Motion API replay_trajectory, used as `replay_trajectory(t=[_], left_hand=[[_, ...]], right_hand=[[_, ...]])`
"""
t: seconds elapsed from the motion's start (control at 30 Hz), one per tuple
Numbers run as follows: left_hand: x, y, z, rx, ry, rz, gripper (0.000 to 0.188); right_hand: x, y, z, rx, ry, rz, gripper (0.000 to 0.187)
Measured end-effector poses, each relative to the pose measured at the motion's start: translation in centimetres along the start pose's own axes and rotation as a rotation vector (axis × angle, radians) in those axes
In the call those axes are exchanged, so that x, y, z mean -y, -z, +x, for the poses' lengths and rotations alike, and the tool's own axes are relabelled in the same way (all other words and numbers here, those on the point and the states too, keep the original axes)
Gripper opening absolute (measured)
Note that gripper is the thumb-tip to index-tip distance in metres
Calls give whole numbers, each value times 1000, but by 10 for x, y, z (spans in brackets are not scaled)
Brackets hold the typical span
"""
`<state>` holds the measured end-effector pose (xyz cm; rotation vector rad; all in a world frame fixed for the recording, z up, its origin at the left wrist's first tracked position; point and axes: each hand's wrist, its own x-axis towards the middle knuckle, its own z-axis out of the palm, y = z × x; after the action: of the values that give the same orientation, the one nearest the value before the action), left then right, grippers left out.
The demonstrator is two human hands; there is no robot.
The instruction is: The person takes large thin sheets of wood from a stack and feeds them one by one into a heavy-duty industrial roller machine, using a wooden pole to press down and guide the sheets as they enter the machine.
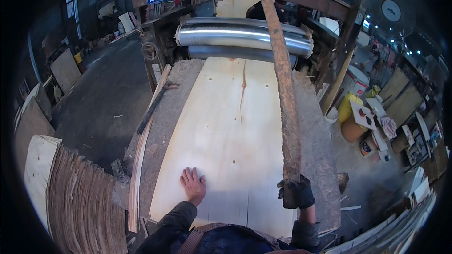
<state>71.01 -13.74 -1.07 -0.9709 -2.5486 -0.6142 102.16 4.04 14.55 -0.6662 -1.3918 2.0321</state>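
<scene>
A long pale wood veneer sheet (216, 127) lies on the worn machine bed, its far end up against the metal rollers (226, 33). It has several small knots and a long split near the far end. Bare and palm down, my left hand (193, 187) rests on the sheet's near left part with fingers spread. My right hand (301, 192), in a dark glove, is at the sheet's near right edge. A rusty metal bar (282, 75) crosses in front of that hand and hides part of it; whether it grips the bar or the sheet cannot be made out.
Left of the bed stands a tall stack of veneer sheets (82, 197). Thin wood strips (143, 160) and a dark stick-like tool (153, 109) lie along the bed's left side. To the right are buckets (353, 128), a yellow bag (347, 106) and more stacked sheets (391, 235).
</scene>
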Motion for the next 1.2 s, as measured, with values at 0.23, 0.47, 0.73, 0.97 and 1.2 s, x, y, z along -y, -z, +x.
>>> replay_trajectory(t=[0.23,0.47,0.73,0.97,1.2], left_hand=[[1,-7,1,27,-1,53,49],[0,-2,3,53,4,69,50],[-4,1,4,0,-31,10,50],[-1,-3,0,-26,8,16,50],[-1,1,3,-8,4,25,50]], right_hand=[[-10,18,102,71,72,86,32],[69,-17,209,233,137,162,39],[58,-33,194,204,140,239,32],[8,-28,21,25,38,83,35],[5,-11,-24,-3,-9,7,37]])
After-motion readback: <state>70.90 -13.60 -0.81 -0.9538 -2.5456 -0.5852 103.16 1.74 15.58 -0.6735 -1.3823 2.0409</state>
